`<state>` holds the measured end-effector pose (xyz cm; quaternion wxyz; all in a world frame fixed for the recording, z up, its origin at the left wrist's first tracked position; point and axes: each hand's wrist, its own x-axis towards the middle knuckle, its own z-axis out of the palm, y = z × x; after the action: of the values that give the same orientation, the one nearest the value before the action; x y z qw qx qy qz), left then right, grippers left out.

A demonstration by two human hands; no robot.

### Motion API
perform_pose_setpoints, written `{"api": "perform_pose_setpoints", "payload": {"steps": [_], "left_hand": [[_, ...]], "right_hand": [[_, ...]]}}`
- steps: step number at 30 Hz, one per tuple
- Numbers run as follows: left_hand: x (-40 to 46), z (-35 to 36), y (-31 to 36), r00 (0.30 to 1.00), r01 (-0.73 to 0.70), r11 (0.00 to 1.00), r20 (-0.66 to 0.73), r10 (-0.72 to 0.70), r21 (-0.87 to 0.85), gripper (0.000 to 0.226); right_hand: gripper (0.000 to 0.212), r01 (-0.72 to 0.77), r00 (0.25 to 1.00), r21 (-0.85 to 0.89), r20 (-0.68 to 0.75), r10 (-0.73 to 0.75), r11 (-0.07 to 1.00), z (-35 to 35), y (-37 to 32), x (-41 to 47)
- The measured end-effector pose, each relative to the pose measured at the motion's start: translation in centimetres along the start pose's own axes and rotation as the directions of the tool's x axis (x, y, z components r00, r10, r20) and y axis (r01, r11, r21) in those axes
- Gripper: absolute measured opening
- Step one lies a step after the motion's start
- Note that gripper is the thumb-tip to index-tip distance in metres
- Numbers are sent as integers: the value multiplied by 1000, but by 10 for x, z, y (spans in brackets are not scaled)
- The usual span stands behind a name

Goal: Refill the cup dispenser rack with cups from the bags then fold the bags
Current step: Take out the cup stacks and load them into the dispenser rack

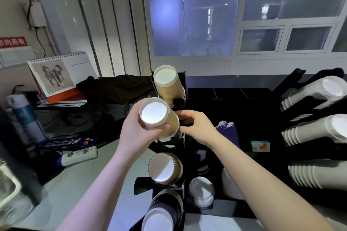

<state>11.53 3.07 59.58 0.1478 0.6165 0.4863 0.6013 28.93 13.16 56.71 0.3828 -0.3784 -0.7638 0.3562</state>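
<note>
A black cup dispenser rack (181, 88) stands in the middle with slanted slots. My left hand (135, 131) grips a stack of brown paper cups (159, 116) whose far end sits in the second slot. My right hand (197, 127) is curled around the rack beside that slot. Another brown stack (166, 82) fills the top slot. A ribbed brown stack (165, 168) and a dark stack (163, 214) sit in the lower slots. No bags can be made out.
A second rack on the right holds white cup stacks (315, 133). A desk calendar (56, 75), a dark cloth (116, 84), a blue-and-white canister (24, 116) and a tube (78, 155) lie at left. A small box (260, 146) and white cups (201, 193) sit between the racks.
</note>
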Motion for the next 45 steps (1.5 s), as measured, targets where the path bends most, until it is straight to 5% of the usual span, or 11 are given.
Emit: {"api": "perform_pose_setpoints", "payload": {"steps": [8, 16, 29, 43, 45], "left_hand": [[20, -24, 39, 989, -142, 977, -65, 133, -161, 57], [43, -35, 61, 969, -195, 937, -205, 138, -289, 61], [94, 14, 18, 999, 1, 999, 33, 1, -55, 68], [98, 10, 22, 966, 157, 971, 177, -189, 178, 57], [84, 2, 25, 976, 159, 958, 108, -189, 239, 68]], "right_hand": [[48, -61, 998, 12, -25, 62, 998, 2, -2, 0], [31, 65, 977, 63, -206, -51, 996, -22, -35, -4], [27, 15, 955, -43, -296, -27, 999, -61, -49, -14], [27, -31, 955, -27, -295, 22, 999, -66, -33, -39], [27, -27, 954, -29, -299, 18, 999, -67, -28, -48]]}}
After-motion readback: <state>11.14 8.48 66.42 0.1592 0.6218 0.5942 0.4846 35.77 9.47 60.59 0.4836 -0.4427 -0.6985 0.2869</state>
